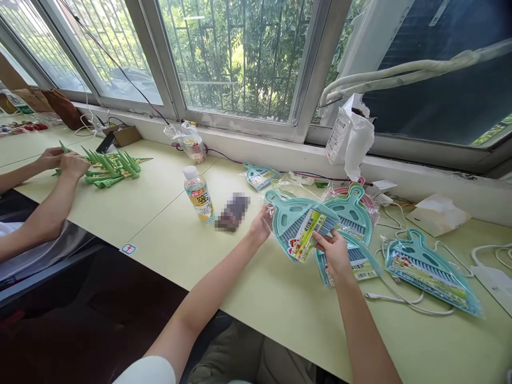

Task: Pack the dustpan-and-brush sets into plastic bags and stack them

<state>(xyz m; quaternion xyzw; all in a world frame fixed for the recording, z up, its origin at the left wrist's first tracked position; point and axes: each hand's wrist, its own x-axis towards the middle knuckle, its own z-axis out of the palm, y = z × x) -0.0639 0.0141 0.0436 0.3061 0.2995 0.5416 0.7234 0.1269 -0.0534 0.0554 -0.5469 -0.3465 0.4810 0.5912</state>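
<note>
Bearings are taken from the held item, 12 o'clock facing the windows. The item is a wrapped turquoise dustpan-and-brush set (307,234), held over the surface (276,298), its handle pointing between 10 and 11 o'clock.

Left hand (261,226): closed about the rim at 9 o'clock, fingertips partly hidden. Right hand (335,252): pinching the lower edge at 4 o'clock, thumb laid over the brush near the printed label.

Adjacent stock: a second turquoise set (357,198) at 3 o'clock and a third (366,264) at 4, both partly overlapped in view by the held one; contact cannot be confirmed. A separate wrapped set (430,272) lies further out, just past 3, near a white cable (418,303). A drink bottle (199,198) stands upright between 9 and 10.

Assessment: the step in hand appears to be two-handed handling of a single packaged set, probably positioning or checking it. The next move appears to call for a steady grip on both edges and care that the slippery film does not drag neighbouring packs.
</note>
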